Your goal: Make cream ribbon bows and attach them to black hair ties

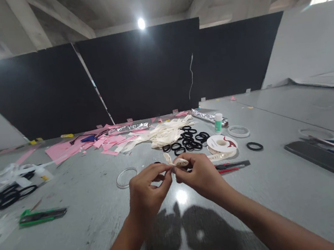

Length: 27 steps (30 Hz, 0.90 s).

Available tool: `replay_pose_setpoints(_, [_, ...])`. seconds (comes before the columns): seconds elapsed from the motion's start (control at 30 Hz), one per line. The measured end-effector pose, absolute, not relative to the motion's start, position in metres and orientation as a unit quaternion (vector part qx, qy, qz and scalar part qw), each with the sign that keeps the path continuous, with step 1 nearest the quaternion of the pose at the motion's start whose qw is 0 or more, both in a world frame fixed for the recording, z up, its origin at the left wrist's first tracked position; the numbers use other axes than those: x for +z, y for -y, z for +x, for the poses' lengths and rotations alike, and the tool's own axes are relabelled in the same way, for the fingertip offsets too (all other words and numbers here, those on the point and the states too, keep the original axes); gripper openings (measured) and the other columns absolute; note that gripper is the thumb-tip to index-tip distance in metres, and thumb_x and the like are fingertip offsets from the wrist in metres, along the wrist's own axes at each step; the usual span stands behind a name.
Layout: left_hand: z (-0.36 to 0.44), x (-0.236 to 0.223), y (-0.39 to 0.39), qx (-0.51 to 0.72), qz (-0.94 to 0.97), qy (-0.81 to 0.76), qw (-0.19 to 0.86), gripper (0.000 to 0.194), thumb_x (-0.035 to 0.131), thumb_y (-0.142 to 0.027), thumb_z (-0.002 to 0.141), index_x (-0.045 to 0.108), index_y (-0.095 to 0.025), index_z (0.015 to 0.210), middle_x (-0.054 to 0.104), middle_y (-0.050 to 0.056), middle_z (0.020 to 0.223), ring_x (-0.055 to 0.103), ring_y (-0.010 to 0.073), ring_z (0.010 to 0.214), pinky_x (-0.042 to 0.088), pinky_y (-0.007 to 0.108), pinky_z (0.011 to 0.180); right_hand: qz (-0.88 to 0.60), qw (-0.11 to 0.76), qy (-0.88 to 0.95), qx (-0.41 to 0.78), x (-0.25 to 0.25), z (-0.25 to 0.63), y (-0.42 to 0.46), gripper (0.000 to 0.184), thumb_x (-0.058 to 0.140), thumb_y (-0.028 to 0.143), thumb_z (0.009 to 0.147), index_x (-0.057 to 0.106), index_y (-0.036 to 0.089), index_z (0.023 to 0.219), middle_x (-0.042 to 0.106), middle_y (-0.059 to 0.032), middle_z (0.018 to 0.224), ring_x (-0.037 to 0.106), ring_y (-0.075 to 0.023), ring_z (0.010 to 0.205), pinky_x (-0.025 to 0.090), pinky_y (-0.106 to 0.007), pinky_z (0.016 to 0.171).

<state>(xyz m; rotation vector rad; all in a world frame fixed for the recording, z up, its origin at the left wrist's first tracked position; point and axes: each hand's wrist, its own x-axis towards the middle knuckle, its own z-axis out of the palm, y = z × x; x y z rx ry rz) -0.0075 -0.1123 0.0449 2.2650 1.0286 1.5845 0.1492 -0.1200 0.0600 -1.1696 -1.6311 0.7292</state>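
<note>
Both my hands meet at the middle of the view, above the grey table. My left hand (149, 186) pinches one side of a small cream ribbon (181, 162), which is gathered like a bow. My right hand (199, 174) grips its other side, fingertips touching those of the left. The fingers hide the ribbon's centre. Just beyond lies a pile of black hair ties (188, 140). To the right of it is a white ribbon spool (222, 143) with printed cream ribbon trailing from it. Cut cream ribbon strips (165, 132) are heaped behind.
A green box cutter (41, 216) lies at left, near more black rings (9, 196) and clear plastic. A red-and-black cutter (233, 166) is beside my right hand. Pink paper scraps (65, 151), a glue stick (219, 122), a tape roll (238, 131) and a dark tray (327, 162) are around.
</note>
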Motion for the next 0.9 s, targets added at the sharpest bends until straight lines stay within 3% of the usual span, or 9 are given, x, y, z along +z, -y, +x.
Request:
replay_pose_setpoints(0.33, [-0.0059,0.0422,0.1141,0.504,0.789,-0.349,-0.024,0.013,0.060,-0.018,0.081,0.067,-0.018,0.091,0.073,0.001,0.087,0.066,0.0092,0.060,0.052,0.017,0.053,-0.512,0.477,0.659,0.276,0.0550,0.1467,0.1190,0.008,0.054,0.020,0.070,0.058,0.016,0.064,0.057,0.0016,0.058,0.049,-0.0110,0.057,0.035,-0.022,0.053])
replay_pose_setpoints(0.6, [-0.0062,0.0419,0.1151,0.516,0.769,-0.378,0.017,0.013,0.060,-0.018,0.079,0.068,-0.019,0.090,0.073,0.000,0.082,0.067,0.0108,0.061,0.043,0.013,0.039,-0.497,0.493,0.645,0.306,0.0563,0.1461,0.1203,0.011,0.055,0.023,0.071,0.056,0.017,0.063,0.055,0.0018,0.055,0.049,-0.0107,0.053,0.032,-0.021,0.048])
replay_pose_setpoints(0.8, [-0.0057,0.0432,0.1129,0.507,0.787,-0.343,-0.072,0.010,0.061,-0.017,0.080,0.066,-0.018,0.088,0.073,0.000,0.079,0.067,0.0104,0.060,0.050,0.016,0.056,-0.511,0.485,0.647,0.291,0.0548,0.1464,0.1196,0.011,0.055,0.023,0.071,0.057,0.017,0.063,0.056,0.0021,0.055,0.051,-0.0106,0.053,0.032,-0.021,0.047])
replay_pose_setpoints(0.9, [-0.0065,0.0422,0.1117,0.497,0.797,-0.325,-0.110,0.009,0.061,-0.016,0.081,0.064,-0.018,0.089,0.072,0.000,0.080,0.067,0.0101,0.061,0.048,0.016,0.056,-0.507,0.489,0.637,0.312,0.0534,0.1455,0.1192,0.010,0.055,0.022,0.072,0.058,0.017,0.064,0.057,0.0018,0.056,0.053,-0.0111,0.053,0.035,-0.021,0.047])
